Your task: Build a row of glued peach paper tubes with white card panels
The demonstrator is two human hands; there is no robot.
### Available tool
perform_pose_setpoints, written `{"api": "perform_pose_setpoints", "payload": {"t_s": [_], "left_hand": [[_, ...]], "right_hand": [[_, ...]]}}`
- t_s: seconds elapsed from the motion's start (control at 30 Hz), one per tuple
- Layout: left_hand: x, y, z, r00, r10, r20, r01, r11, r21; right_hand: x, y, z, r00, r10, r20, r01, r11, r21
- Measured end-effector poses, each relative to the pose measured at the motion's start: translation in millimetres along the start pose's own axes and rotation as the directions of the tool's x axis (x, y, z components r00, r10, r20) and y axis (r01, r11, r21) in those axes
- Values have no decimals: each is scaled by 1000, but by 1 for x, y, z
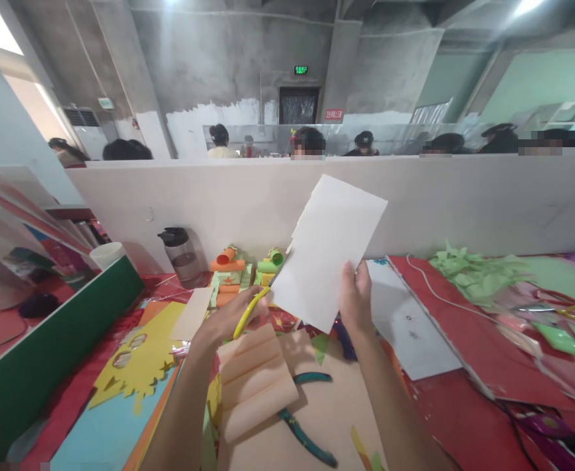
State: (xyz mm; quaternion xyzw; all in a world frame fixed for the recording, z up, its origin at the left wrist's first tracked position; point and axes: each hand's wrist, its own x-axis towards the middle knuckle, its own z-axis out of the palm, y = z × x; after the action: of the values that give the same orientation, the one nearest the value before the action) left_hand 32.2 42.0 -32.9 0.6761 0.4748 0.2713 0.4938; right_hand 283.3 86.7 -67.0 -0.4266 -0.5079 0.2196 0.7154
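My left hand (pixel 235 314) is closed round yellow-handled scissors (pixel 248 313). Their dark blades meet the ragged left edge of a white sheet of paper (pixel 329 252). With thumb on top, my right hand (pixel 356 297) pinches that sheet at its lower right, holding it tilted above the table. Below my hands lies creased peach paper (pixel 258 386) on a larger peach sheet (pixel 336 405). A teal-handled tool (pixel 309 439) sticks out from under the creased piece, its working end hidden.
Rolled paper crafts (pixel 228 275) and a water bottle (pixel 182 258) stand before a white partition (pixel 218 203). Left are yellow cut-outs (pixel 144 353) and a green divider (pixel 61 353). Green paper scraps (pixel 478 271) and a white sheet (pixel 409 327) lie right. People sit beyond the partition.
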Motion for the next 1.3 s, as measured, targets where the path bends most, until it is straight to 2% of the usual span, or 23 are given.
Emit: {"api": "perform_pose_setpoints", "payload": {"t_s": [0.17,0.23,0.5,0.73,1.0,1.3], "left_hand": [[-5,2,-3,999,-39,-19,41,992,119],[-6,2,-4,999,-29,-31,33,988,152],[-1,4,4,995,-10,-103,20,995,100],[3,13,15,979,13,-204,19,988,155],[8,4,21,984,41,-173,-19,991,130],[12,1,26,983,62,-172,-21,973,229]], "right_hand": [[-1,-6,-2,989,-62,134,66,998,-22],[-2,-7,1,986,-86,146,89,996,-15],[-9,-5,11,996,-64,60,66,997,-27],[-10,5,9,1000,0,19,0,1000,-11],[-8,14,6,1000,19,1,-19,999,-39],[-7,11,5,999,-15,43,16,1000,-11]]}}
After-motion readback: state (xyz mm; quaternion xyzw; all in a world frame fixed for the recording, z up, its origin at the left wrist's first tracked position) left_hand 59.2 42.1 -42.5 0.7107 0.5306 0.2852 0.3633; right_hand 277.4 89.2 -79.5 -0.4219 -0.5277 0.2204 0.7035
